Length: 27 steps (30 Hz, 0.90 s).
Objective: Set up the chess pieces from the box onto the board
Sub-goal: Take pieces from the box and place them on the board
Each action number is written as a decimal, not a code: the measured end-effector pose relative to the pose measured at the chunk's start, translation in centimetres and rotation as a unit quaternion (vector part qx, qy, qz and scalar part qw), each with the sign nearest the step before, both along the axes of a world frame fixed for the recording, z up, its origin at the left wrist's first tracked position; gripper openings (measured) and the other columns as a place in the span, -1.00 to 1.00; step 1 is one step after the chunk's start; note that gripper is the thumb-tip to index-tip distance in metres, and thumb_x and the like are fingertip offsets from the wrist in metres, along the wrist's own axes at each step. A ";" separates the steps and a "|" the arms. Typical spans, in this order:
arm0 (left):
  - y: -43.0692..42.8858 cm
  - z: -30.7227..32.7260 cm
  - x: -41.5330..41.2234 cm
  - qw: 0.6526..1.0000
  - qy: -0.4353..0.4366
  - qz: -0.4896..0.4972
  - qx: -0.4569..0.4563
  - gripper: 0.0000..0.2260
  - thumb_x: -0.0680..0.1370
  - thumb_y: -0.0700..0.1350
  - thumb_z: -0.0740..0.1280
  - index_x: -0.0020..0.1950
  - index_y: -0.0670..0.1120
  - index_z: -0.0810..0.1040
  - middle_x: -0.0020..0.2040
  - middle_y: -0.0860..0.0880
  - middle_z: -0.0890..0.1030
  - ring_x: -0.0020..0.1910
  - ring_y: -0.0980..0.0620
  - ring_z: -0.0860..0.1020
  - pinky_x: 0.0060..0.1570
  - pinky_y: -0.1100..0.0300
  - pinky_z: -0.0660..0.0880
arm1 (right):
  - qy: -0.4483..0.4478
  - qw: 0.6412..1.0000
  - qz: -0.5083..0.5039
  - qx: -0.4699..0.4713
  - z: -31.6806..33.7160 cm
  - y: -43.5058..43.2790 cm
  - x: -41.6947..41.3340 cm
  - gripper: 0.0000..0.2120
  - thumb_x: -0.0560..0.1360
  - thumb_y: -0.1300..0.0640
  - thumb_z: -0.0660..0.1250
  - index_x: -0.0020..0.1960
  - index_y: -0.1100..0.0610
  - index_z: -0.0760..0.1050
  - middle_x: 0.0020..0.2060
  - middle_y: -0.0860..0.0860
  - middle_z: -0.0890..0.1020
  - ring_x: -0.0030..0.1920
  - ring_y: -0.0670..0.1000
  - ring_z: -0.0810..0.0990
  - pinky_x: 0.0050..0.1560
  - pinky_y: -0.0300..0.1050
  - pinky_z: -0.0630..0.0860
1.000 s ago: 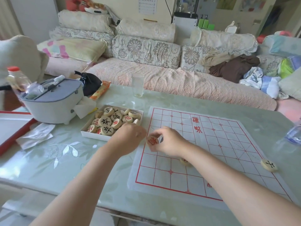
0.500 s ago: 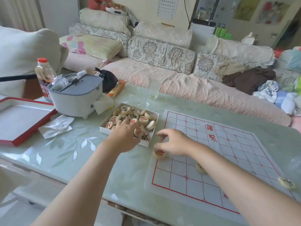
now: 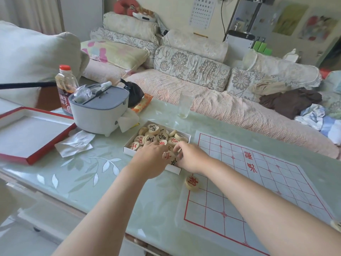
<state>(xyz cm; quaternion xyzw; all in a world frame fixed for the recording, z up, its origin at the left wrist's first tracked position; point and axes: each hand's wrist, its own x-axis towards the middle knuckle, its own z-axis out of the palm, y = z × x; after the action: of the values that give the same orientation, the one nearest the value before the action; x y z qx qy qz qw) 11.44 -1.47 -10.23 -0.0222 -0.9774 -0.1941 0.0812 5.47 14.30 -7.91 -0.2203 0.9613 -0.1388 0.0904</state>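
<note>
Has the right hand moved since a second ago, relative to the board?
Yes. The right hand has left the board and gone left to the near corner of the piece box, leaving the red-marked piece on the board's left edge.

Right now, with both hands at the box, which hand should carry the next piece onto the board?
Right, likely. The right hand is over the box on the side facing the board; the left hand lies farther left and would have to cross it.
</note>
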 end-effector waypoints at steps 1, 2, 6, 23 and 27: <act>0.1 0.1 0.0 1.000 0.001 -0.005 0.007 -0.71 0.58 0.12 0.20 0.22 0.01 0.48 0.08 -0.02 0.50 0.15 -0.07 0.40 0.06 0.10 0.35 | -0.005 1.000 0.000 -0.011 0.0 0.1 0.0 -0.74 0.47 0.18 0.36 0.08 -0.08 0.42 -0.10 -0.18 0.51 -0.03 -0.04 0.53 0.01 -0.08 0.51; 0.3 0.2 0.1 1.000 0.004 -0.010 0.016 -0.70 0.58 0.14 0.21 0.21 0.02 0.48 0.07 -0.02 0.51 0.13 -0.07 0.41 0.04 0.10 0.35 | -0.012 1.000 -0.001 -0.027 0.0 0.2 0.0 -0.76 0.47 0.18 0.38 0.06 -0.07 0.44 -0.11 -0.18 0.50 -0.04 -0.05 0.52 -0.03 -0.13 0.48; 0.8 0.6 0.0 0.998 0.011 -0.028 0.057 -0.71 0.54 0.03 0.27 0.27 0.08 0.46 0.09 0.02 0.57 0.12 -0.07 0.49 0.03 0.07 0.43 | -0.040 0.988 -0.024 -0.146 0.7 0.1 0.0 -0.84 0.47 0.25 0.44 -0.04 0.03 0.57 -0.05 -0.03 0.62 -0.10 -0.02 0.56 -0.10 -0.21 0.48; -1.3 1.5 -0.4 0.975 0.028 0.076 0.208 -0.69 0.53 -0.22 0.22 0.16 0.13 0.52 -0.02 -0.03 0.53 -0.19 0.00 0.48 -0.35 0.15 0.42 | 0.058 0.998 0.039 0.000 -1.4 -1.5 -0.6 -0.59 0.43 0.22 0.34 0.13 -0.23 0.48 0.18 -0.18 0.50 0.19 -0.03 0.51 0.03 -0.04 0.54; -1.0 1.2 -0.4 0.978 -0.003 0.035 0.205 -0.63 0.48 -0.15 0.38 0.26 0.11 0.47 0.11 0.00 0.47 0.00 0.01 0.41 -0.15 0.20 0.39 | 0.093 0.993 0.072 0.027 -1.2 -1.7 -0.9 -0.72 0.50 0.14 0.33 0.18 -0.08 0.45 0.22 -0.12 0.48 0.21 0.02 0.49 -0.11 -0.14 0.37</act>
<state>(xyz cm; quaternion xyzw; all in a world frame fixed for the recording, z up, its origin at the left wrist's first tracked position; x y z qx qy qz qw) 11.02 -2.43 -9.07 0.0298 -0.9174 -0.3869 0.0883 4.54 12.64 -9.10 -0.2980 0.9507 -0.0845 0.0167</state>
